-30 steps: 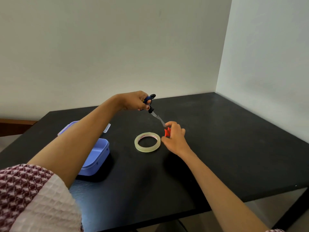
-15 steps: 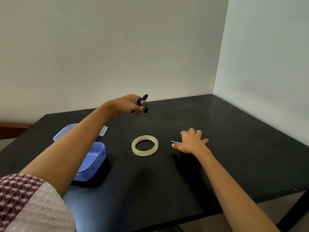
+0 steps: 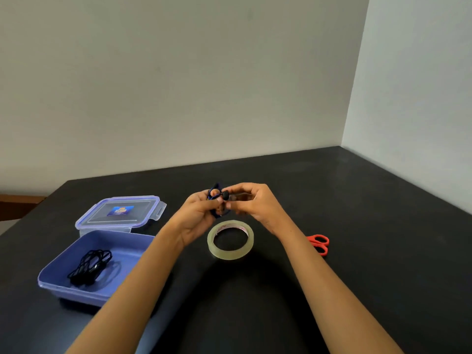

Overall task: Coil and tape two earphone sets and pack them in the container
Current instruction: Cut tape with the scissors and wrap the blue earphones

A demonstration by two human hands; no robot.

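Head view — hands (image 3: pixel 200 213) (image 3: pixel 258 204) pinch coiled earphones (image 3: pixel 217 196).

Table (image 3: pixel 357 226): matte black, plain. Box (image 3: pixel 76 293): solid lavender-blue. Lid (image 3: pixel 97 215): clear centre, lavender rim and clips. Sticker (image 3: pixel 120 210): blue with yellow-red print, too small to read. Set in box (image 3: pixel 89 267): black. Other set (image 3: pixel 212 194): dark blue cable, black bud. Tape (image 3: pixel 229 254): clear with a yellowish tint, white core with red lettering. Scissors (image 3: pixel 319 244): orange-red handles. Walls (image 3: pixel 178 85): plain off-white, the right one paler. Trim (image 3: pixel 18 203) far left: brown.
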